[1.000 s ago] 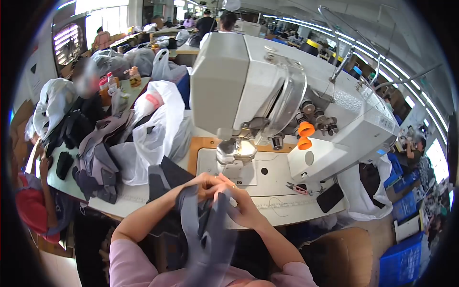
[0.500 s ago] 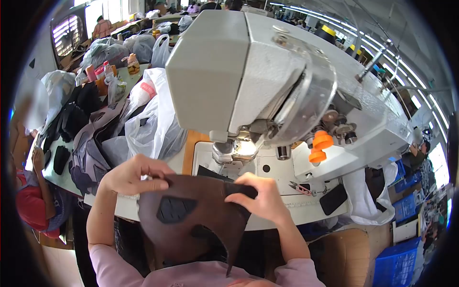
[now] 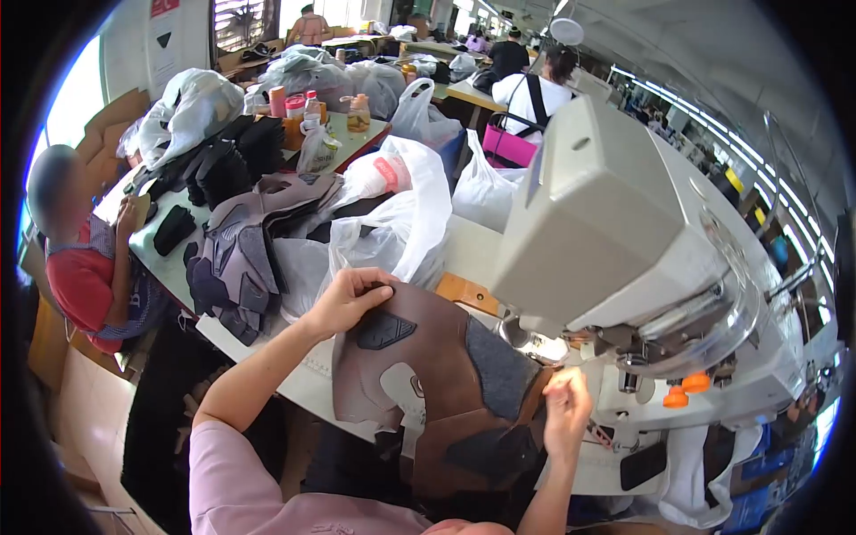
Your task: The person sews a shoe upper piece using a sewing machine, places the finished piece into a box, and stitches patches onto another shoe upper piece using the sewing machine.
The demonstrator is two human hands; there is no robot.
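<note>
Beside the large white sewing machine (image 3: pixel 588 223), the brown, smooth-faced cut-out panel (image 3: pixel 439 343) is now spread wider.
Held over the front edge of the white worktop (image 3: pixel 584 474), it now shows its grey felt-like patch (image 3: pixel 499 370), so more can be checked; left hand (image 3: pixel 352 298) pinches the upper edge, right hand (image 3: pixel 567 410) grips the far side.

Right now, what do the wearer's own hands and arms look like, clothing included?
The left hand and right hand are bare: no gloves, and no watch or cable shows at either wrist. The left arm has a short, plain, pale pink sleeve ending near the elbow, with the forearm uncovered. The right sleeve is out of view.
</note>
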